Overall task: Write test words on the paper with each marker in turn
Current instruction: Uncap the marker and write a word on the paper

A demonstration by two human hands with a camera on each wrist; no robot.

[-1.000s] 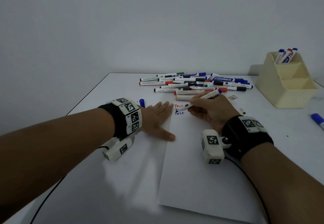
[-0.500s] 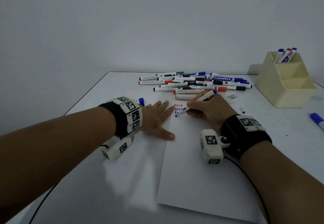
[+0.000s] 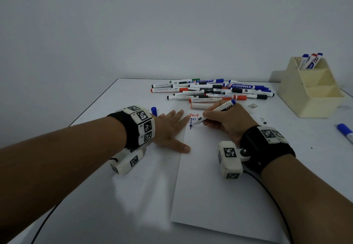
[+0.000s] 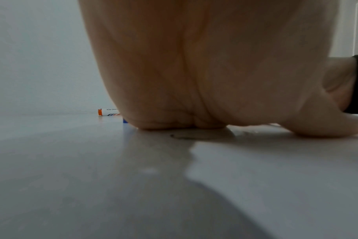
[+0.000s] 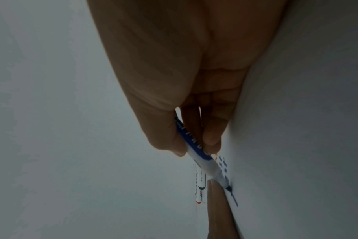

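The blue marker point(image 3: 215, 112) is pinched low on the barrel by the right hand point(image 3: 229, 121), thumb and fingers curled round it, tip down on the paper point(image 3: 210, 176) at the start of a third line. In the right wrist view the nib touches the sheet next to a short dark stroke. The grip is best kept low and steady, w/ light pressure so ink isn't blotted. The left hand point(image 3: 170, 129) is laid flat, fingers straight, w/ thumb and fingertips on the paper's left edge; that pressure should be kept so the sheet isn't dragged. A red "Test" and a blue one are already written above; the new word is prob. best kept level below them. The marker pile point(image 3: 210, 90) lies just beyond, a holder point(image 3: 313, 94) to the right. A loose blue cap point(image 3: 154, 110) lies by the left wrist.
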